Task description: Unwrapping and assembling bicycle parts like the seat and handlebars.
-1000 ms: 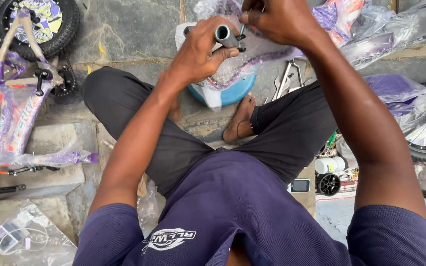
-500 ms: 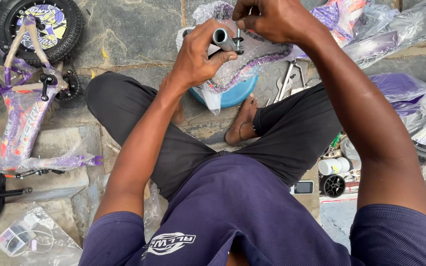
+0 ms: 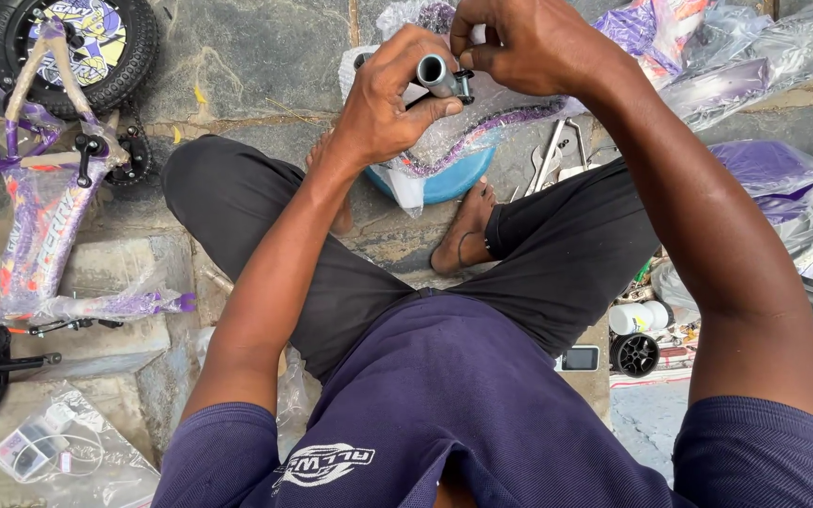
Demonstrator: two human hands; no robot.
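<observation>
I sit cross-legged on stone paving. My left hand (image 3: pixel 392 99) grips a short grey metal tube (image 3: pixel 435 73) with its open end facing up. My right hand (image 3: pixel 519 42) pinches a small black clamp piece (image 3: pixel 465 87) at the side of that tube. Both hands are raised over a plastic-wrapped purple bicycle part (image 3: pixel 482 127) and a blue bowl (image 3: pixel 449 179) in front of my feet.
A purple child's bicycle frame (image 3: pixel 44 226) in plastic wrap lies at left with a small black wheel (image 3: pixel 72 47) above it. Metal wrenches (image 3: pixel 552 155) lie by my right knee. Small wheels (image 3: pixel 634 353), a bag of parts (image 3: pixel 58 452) and wrapped pieces (image 3: pixel 783 188) lie around.
Both hands with the tube stay together and shift slightly; my head has moved a little, so the view has slid to the right.
</observation>
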